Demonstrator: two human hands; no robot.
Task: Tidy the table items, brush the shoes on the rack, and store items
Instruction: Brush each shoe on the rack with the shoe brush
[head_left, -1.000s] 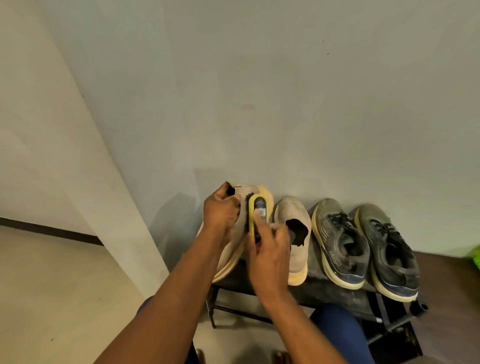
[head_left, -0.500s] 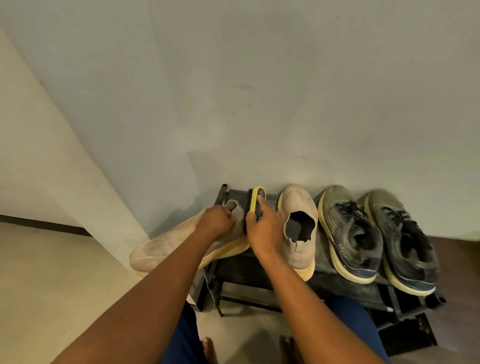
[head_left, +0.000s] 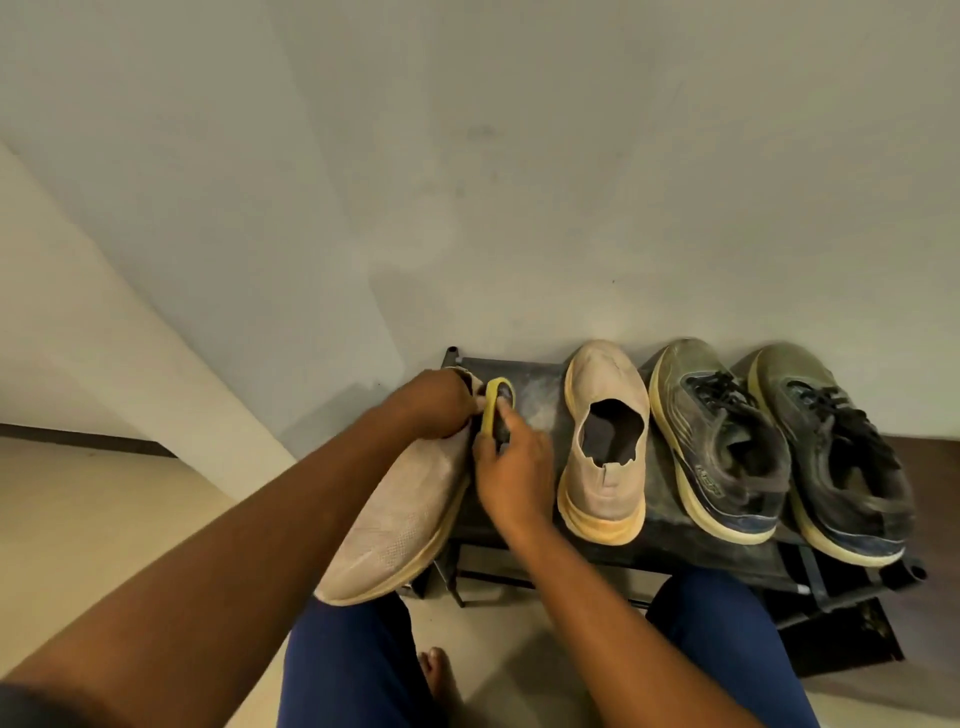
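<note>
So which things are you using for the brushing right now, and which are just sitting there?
In use:
left hand
right hand
yellow-edged shoe brush
beige mesh slip-on shoe, held tilted

Just sitting there:
matching beige shoe
two dark grey laced trainers
black metal rack

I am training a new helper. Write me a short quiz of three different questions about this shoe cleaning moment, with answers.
1. True or false: the left hand holds the beige shoe off the rack.
2. How many shoes stand on the rack's top shelf?
3. What does the right hand hold? A) cloth B) yellow brush C) lace

Key:
1. True: it hangs past the rack's left end.
2. Three: one beige slip-on and two dark laced sneakers.
3. B.
</note>
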